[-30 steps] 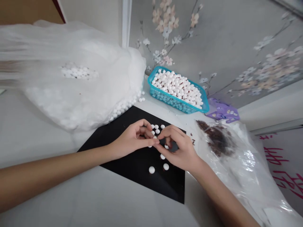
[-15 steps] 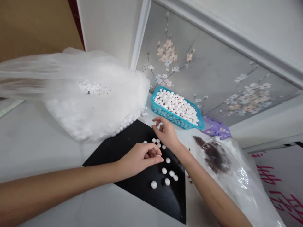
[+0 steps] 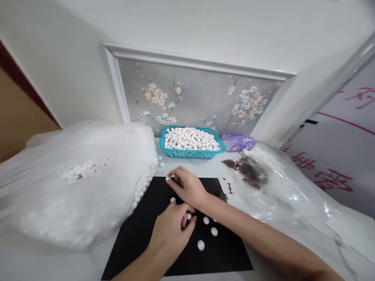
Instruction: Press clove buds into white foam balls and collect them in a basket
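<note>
My left hand (image 3: pixel 170 228) curls low over the black mat (image 3: pixel 140 230), with a small white ball (image 3: pixel 188 216) between its thumb and fingers. Just beyond it and crossing close above, my right hand (image 3: pixel 189 187) pinches another white ball (image 3: pixel 168 178) at its fingertips, near the mat's far edge. Several loose white balls (image 3: pixel 200 245) lie on the mat to the right of my left hand. One more ball (image 3: pixel 173 200) sits between the two hands. Part of the mat is hidden under my forearms.
A blue basket (image 3: pixel 191 154) heaped with white balls stands against the wall. At left bulges a big translucent bag (image 3: pixel 88 203) of balls. To the right are a purple packet (image 3: pixel 238 142), a clear bag (image 3: pixel 272 195) with brown bits, and small brown pieces (image 3: pixel 216 191).
The head view has swung round and levelled. My right hand has come down to the mat's far edge and now pinches a ball; my left hand stays over the mat with its ball.
</note>
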{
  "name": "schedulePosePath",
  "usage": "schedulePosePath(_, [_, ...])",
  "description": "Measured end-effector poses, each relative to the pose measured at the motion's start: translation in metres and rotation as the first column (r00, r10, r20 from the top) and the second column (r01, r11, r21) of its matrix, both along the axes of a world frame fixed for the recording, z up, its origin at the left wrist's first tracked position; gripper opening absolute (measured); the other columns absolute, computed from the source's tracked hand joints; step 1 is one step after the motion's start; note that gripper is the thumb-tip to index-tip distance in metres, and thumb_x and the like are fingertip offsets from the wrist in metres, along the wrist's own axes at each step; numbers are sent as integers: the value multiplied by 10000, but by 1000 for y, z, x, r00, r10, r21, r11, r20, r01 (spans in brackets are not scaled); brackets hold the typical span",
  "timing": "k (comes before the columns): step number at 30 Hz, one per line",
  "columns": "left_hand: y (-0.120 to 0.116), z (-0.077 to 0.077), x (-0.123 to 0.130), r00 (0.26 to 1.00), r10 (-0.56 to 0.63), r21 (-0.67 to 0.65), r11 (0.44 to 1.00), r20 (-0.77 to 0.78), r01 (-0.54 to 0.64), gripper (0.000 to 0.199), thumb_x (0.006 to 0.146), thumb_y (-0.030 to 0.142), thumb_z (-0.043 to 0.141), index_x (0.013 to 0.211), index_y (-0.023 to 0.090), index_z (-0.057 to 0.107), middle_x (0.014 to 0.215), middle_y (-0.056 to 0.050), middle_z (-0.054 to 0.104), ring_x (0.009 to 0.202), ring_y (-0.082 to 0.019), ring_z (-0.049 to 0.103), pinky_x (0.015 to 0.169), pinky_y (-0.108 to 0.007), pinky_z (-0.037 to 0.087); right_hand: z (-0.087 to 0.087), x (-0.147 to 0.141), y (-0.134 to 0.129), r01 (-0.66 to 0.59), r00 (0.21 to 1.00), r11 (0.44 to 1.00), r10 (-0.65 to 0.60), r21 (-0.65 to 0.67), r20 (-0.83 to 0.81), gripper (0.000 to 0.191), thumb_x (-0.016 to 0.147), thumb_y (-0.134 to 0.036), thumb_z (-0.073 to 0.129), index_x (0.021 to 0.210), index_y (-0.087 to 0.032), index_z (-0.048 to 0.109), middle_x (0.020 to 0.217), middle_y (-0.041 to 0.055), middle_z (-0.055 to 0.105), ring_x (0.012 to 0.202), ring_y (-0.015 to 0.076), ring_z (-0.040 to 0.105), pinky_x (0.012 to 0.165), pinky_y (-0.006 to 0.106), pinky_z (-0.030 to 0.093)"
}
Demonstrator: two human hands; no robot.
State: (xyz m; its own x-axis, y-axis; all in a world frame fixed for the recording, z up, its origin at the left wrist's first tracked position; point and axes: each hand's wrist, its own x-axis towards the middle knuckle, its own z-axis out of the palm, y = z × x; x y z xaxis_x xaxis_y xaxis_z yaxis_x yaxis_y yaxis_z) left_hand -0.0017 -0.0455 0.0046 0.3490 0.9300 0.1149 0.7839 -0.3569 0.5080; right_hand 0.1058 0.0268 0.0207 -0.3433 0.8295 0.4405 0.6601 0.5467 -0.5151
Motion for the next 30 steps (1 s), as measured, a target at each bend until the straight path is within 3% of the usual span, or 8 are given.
schedulePosePath(3, [4,1,1,998,40,16,999,-52,-39,165,783,244,504,631,186,533,580,25,488,538,-130,493,506,-247,369,0,28,-44,42,983,994,-59,-98,-176,111,862,-236,509,940,-215,585,857,-3,547,568,72,481,548,194,411])
schedulePosePath(7, [4,-3,1,991,8,89,996,136,-20,220,804,298,532,1008,221,563,699,26,566,577,-127,521,542,-243,438,-7,54,-84,72,953,975,-130,-211,-273,119,852,-235,519,945,-218,592,837,1,519,531,67,426,498,202,371])
schedulePosePath(9, [2,-6,2,967,-70,160,987,244,31,327,813,280,544,1137,248,511,813,15,612,610,-115,540,578,-229,471,-11,58,-94,48,937,959,-140,-280,-320,125,857,-243,514,950,-224,595,787,-12,489,517,66,403,486,201,359])
schedulePosePath(12, [-1,-9,5,917,-215,265,956,338,126,276,822,218,555,1095,262,551,893,11,641,662,-100,575,632,-200,492,-9,60,-101,36,913,946,-163,-324,-374,119,856,-253,516,937,-218,595,760,-20,464,509,63,386,480,198,351])
schedulePosePath(15, [-4,-5,10,878,-237,278,952,415,126,254,805,181,585,1047,257,587,878,18,653,660,-85,592,653,-175,499,1,75,-95,-22,941,947,-89,-319,-328,118,825,-227,552,934,-213,596,809,-11,508,510,58,393,478,196,349])
schedulePosePath(19, [-15,6,19,829,-197,79,980,523,183,164,788,191,602,944,234,629,725,35,640,592,-78,588,576,-150,496,13,125,-77,97,987,953,-130,-289,-98,119,813,-174,526,893,-193,612,831,12,569,573,80,465,533,207,380])
schedulePosePath(23, [-31,10,28,778,-219,-141,920,588,365,148,797,225,584,935,226,640,759,11,662,620,-91,604,576,-156,500,9,167,-67,216,974,921,-181,-323,135,174,752,-87,503,835,-179,625,806,17,597,546,86,473,547,224,388])
schedulePosePath(30, [-36,6,32,777,-152,-357,823,611,442,170,810,290,562,927,208,653,645,8,588,590,-102,569,558,-177,480,2,170,-69,102,990,925,-57,-365,132,139,737,-93,522,751,-181,628,723,7,601,590,108,507,557,227,402])
